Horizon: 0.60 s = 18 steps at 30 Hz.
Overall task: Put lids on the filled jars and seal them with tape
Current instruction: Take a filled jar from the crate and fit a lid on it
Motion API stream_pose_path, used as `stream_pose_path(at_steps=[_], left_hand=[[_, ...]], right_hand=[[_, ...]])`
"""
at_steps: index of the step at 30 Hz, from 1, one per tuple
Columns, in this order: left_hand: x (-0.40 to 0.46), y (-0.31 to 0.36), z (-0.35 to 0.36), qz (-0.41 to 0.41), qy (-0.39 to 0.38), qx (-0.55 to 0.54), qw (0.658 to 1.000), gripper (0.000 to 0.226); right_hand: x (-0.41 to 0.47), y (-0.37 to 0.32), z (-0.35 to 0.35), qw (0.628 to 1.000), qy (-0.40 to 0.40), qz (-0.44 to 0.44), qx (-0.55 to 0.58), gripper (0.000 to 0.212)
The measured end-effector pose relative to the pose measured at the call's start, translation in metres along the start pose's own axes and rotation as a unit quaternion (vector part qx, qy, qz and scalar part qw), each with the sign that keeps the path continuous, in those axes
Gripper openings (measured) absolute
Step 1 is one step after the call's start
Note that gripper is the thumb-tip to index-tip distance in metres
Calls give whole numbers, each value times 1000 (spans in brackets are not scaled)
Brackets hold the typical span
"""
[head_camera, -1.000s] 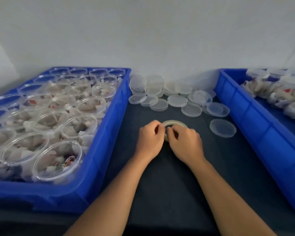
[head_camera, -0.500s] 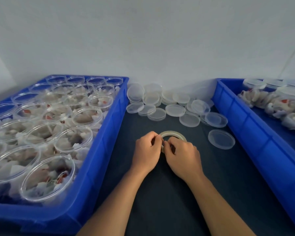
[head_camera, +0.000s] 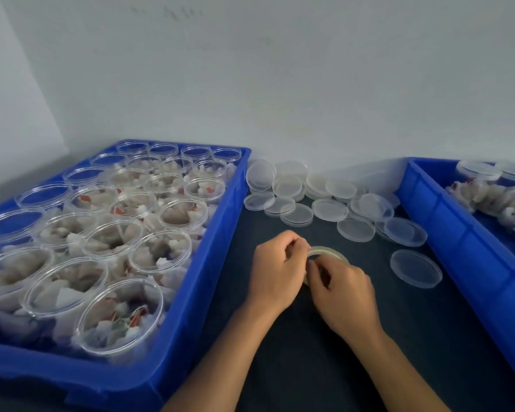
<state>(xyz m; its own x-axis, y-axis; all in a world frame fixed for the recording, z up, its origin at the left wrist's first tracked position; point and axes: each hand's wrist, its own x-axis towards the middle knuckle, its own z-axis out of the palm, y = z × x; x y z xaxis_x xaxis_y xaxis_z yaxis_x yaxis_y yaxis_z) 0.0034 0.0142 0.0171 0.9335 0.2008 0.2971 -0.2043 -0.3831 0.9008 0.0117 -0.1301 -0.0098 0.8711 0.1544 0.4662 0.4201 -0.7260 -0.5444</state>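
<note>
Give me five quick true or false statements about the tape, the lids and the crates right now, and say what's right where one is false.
1. Both hands, left hand and right hand, hold the tape roll. True.
2. The jars in the left crate wear lids. False: they are open.
3. Loose lids lie between the crates. True.
4. The single lid rests on a jar. False: it lies on the dark mat.
5. The crates are red. False: blue.

- dim, cool, bluish cast throughout; soft even light, no hard shadows.
- faint glints on rims of the clear round plastic jars (head_camera: 122, 316) in the blue plastic crate (head_camera: 217, 263).
- soft overall, detail smeared; near left corner blurriest.
- wide-angle bending at edges: crate walls bowed, pale wall (head_camera: 280, 84) seams slanted.
</note>
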Motion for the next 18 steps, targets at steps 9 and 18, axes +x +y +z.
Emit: stream_pose_path(at_steps=[9, 18], left_hand=[[-8, 99, -63, 109, 174, 271, 940, 26], [2, 67, -158, -79, 6, 488, 869, 31]], right_hand=[[80, -115, 2, 968, -122, -32, 219, 18], [122, -175, 35, 942, -286, -174, -24, 38]])
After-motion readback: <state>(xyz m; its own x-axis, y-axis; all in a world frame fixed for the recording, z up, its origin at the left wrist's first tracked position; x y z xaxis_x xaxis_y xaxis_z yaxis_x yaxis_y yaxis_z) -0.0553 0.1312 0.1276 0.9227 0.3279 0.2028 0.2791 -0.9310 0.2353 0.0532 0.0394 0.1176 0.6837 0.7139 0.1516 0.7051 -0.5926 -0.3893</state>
